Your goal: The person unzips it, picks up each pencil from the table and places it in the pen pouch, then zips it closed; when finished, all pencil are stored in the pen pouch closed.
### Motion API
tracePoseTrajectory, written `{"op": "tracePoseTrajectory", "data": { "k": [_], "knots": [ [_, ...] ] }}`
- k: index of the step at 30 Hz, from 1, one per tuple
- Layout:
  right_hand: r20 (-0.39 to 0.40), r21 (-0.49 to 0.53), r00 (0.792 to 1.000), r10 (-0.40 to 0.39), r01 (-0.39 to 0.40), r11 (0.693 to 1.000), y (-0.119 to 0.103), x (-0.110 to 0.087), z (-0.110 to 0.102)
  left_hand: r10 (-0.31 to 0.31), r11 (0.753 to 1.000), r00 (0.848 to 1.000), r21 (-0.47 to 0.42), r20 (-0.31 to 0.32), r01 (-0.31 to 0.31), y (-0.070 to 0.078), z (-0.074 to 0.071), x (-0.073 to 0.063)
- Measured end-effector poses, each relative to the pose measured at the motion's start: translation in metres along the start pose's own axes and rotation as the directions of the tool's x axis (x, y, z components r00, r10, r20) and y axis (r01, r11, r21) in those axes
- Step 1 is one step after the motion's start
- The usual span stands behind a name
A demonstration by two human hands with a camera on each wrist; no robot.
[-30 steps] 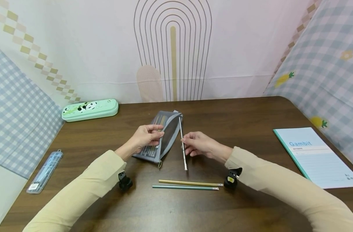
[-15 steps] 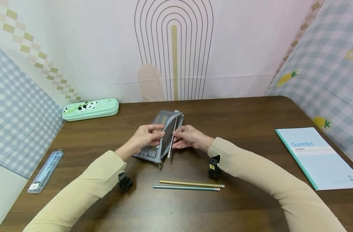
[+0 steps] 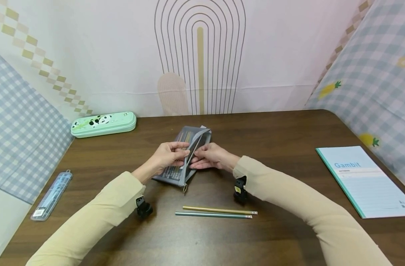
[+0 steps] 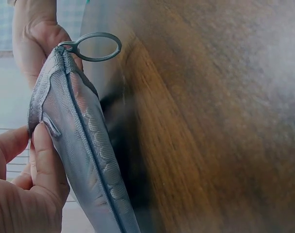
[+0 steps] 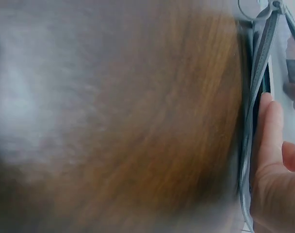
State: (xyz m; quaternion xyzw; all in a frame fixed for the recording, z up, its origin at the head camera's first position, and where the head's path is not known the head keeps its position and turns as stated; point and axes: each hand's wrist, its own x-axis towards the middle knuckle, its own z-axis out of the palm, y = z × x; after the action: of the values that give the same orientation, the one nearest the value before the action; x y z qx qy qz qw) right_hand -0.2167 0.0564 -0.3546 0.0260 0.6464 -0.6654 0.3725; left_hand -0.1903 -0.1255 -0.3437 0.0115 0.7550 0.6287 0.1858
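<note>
A grey mesh zip pouch (image 3: 172, 176) lies in the middle of the table, with pencils showing through its side. My left hand (image 3: 166, 158) pinches the near edge of its mouth between thumb and fingers, holding it apart. At the opening, my right hand (image 3: 215, 157) has its fingertips inside the rim and holds a white patterned pencil (image 3: 198, 142); most of that pencil is hidden by pouch and fingers. The zip's ring pull (image 4: 100, 47) hangs at one corner. Closer to me lie a gold pencil (image 3: 219, 210) and a teal pencil (image 3: 213, 214), side by side.
A green panda pencil case (image 3: 103, 125) stands at the back left. Left of my arm lies a clear plastic box (image 3: 52, 195). A Gambit notebook (image 3: 365, 181) rests on the right side. Fabric walls border the table.
My right hand has moved left and brought the white pencil from beside the pouch into its opening. The left hand keeps its hold; the gold and teal pencils stay put.
</note>
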Motion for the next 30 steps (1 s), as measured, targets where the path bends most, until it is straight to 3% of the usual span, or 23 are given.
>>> {"op": "tracePoseTrajectory", "data": {
  "k": [7, 18, 23, 30],
  "knots": [
    [0.063, -0.145, 0.996, -0.058, 0.067, 0.987, 0.009, -0.024, -0.007, 0.003, 1.000, 1.000, -0.012, 0.000, -0.003, 0.000, 0.000, -0.001],
    [0.192, -0.363, 0.978, -0.083, 0.149, 0.920, 0.046, -0.076, -0.030, 0.012, 1.000, 1.000, 0.003, 0.005, -0.012, -0.002, -0.002, -0.002],
    [0.246, -0.478, 0.963, -0.107, 0.216, 0.851, 0.060, -0.090, -0.034, 0.013, 1.000, 1.000, 0.001, 0.011, -0.013, -0.002, -0.002, -0.002],
    [0.367, -0.523, 0.908, -0.202, 0.381, 0.762, 0.070, -0.098, -0.032, 0.011, 1.000, 1.000, -0.003, 0.009, -0.011, 0.001, -0.001, -0.003]
  ]
}}
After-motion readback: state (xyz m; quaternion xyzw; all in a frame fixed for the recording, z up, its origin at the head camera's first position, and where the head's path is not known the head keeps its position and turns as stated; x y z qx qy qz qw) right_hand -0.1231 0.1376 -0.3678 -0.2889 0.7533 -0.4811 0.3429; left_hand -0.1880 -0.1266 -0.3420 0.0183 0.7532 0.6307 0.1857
